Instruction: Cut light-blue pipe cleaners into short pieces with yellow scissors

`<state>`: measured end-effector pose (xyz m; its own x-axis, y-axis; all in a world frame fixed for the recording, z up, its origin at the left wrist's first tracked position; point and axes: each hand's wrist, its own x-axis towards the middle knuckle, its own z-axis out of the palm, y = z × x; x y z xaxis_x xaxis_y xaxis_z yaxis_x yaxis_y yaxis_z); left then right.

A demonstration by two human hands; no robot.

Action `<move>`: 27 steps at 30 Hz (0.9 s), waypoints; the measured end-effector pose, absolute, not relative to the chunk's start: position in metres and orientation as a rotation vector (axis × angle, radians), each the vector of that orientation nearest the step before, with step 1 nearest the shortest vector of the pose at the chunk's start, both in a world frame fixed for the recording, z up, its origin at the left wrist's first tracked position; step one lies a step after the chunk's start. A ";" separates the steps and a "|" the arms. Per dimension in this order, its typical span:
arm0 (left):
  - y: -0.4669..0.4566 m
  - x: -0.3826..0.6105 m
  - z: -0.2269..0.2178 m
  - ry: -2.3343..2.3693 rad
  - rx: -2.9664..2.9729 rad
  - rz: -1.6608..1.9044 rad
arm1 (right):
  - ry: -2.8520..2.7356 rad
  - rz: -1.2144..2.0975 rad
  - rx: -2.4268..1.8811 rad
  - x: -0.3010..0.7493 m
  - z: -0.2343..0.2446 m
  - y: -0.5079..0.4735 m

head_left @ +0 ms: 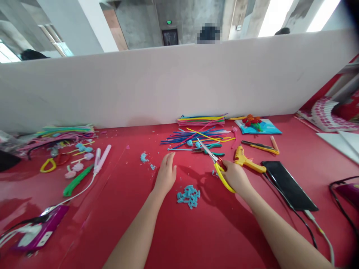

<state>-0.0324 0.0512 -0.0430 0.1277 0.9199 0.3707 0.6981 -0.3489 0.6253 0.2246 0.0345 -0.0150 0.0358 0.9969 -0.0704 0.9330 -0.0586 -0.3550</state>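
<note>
My right hand (236, 176) grips yellow-handled scissors (215, 161), their blades pointing up and left toward a loose pile of coloured pipe cleaners (199, 135). My left hand (166, 175) reaches forward just above the red table (213, 231), fingers stretched out together, holding nothing. Its fingertips point at the near end of the pipe cleaners. A small heap of cut blue pieces (189, 195) lies between my two forearms. A few blue scraps (144, 158) lie left of the left hand.
A yellow glue gun (246, 160) and a black phone (288, 184) with a cable lie right of the scissors. A blue card with a red craft flower (255, 124) sits by the white partition (168, 86). At left lie more pipe cleaners (64, 132), a green tool (76, 181) and a white tool (101, 158).
</note>
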 end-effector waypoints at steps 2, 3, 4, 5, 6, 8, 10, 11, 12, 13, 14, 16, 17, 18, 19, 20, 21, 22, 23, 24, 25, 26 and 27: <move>0.050 -0.033 -0.041 1.522 2.056 1.064 | -1.991 0.444 -2.075 0.221 -0.016 0.033; 0.049 -0.032 -0.040 1.491 2.028 1.071 | -1.991 0.451 -2.062 0.220 -0.016 0.032; 0.048 -0.031 -0.039 1.461 1.999 1.078 | -1.990 0.459 -2.050 0.218 -0.017 0.031; 0.047 -0.030 -0.039 1.434 1.969 1.085 | -1.990 0.469 -2.037 0.216 -0.017 0.031; 0.046 -0.029 -0.039 1.409 1.938 1.093 | -1.990 0.478 -2.025 0.214 -0.018 0.030; 0.045 -0.028 -0.036 1.364 1.868 1.112 | -1.985 0.489 -2.000 0.211 -0.019 0.029; 0.042 -0.026 -0.031 1.317 1.798 1.133 | -1.974 0.491 -1.978 0.209 -0.021 0.028; 0.041 -0.025 -0.028 1.296 1.773 1.139 | -1.968 0.493 -1.967 0.208 -0.021 0.028; 0.038 -0.023 -0.024 1.265 1.741 1.150 | -1.961 0.495 -1.956 0.207 -0.022 0.028; 0.036 -0.021 -0.019 1.224 1.696 1.168 | -1.955 0.501 -1.945 0.207 -0.023 0.027; 0.033 -0.019 -0.015 1.170 1.638 1.191 | -1.950 0.510 -1.932 0.206 -0.023 0.027; 0.026 -0.014 -0.007 1.005 1.442 1.265 | -1.939 0.536 -1.906 0.205 -0.024 0.027; 0.024 -0.012 -0.004 0.942 1.367 1.289 | -1.930 0.550 -1.895 0.205 -0.024 0.026; 0.022 -0.010 -0.002 0.903 1.310 1.308 | -1.919 0.565 -1.884 0.205 -0.024 0.026; 0.021 -0.009 -0.001 0.891 1.280 1.316 | -1.905 0.580 -1.874 0.205 -0.024 0.026; 0.020 -0.007 -0.001 0.897 1.260 1.316 | -1.890 0.597 -1.863 0.205 -0.024 0.026; 0.020 -0.007 -0.001 0.909 1.241 1.313 | -1.875 0.618 -1.851 0.205 -0.024 0.026; 0.021 -0.006 -0.001 0.918 1.218 1.307 | -1.859 0.641 -1.839 0.205 -0.024 0.026; 0.022 -0.007 -0.002 0.919 1.190 1.305 | -1.844 0.667 -1.826 0.206 -0.024 0.027; 0.023 -0.007 -0.003 0.909 1.156 1.304 | -1.829 0.693 -1.814 0.207 -0.024 0.028; 0.024 -0.008 -0.003 0.892 1.115 1.307 | -1.814 0.717 -1.804 0.207 -0.025 0.028; 0.025 -0.009 -0.004 0.870 1.070 1.312 | -1.799 0.736 -1.796 0.208 -0.025 0.029; 0.026 -0.011 -0.004 0.852 1.023 1.317 | -1.785 0.751 -1.790 0.208 -0.026 0.029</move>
